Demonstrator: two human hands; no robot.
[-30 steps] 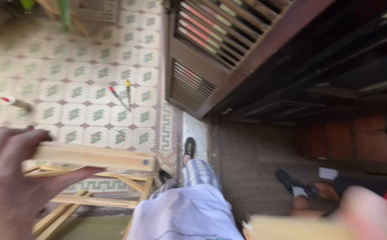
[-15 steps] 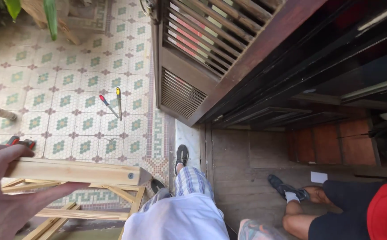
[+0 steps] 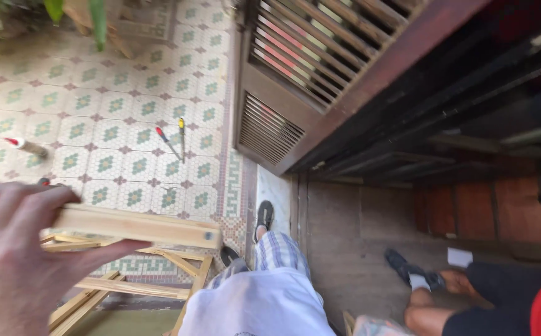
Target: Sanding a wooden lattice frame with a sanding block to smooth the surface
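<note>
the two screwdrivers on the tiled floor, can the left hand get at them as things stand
Probably not: the left hand is wrapped around the top rail of the wooden ladder, and the two screwdrivers lie on the floor far below.

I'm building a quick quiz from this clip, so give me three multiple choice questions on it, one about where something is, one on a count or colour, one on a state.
1. Where do the two screwdrivers lie?
A. on the patterned tile floor
B. on the wooden ladder
C. in a hand

2. How many screwdrivers are there?
A. one
B. two
C. four

3. What is the left hand doing?
A. hanging free
B. gripping the top bar of the wooden ladder
C. holding a screwdriver

Answers: 1 A, they rest on the tiles beside the louvred door. 2 B, one red-handled and one yellow-handled. 3 B, fingers and thumb wrap the bar.
</note>
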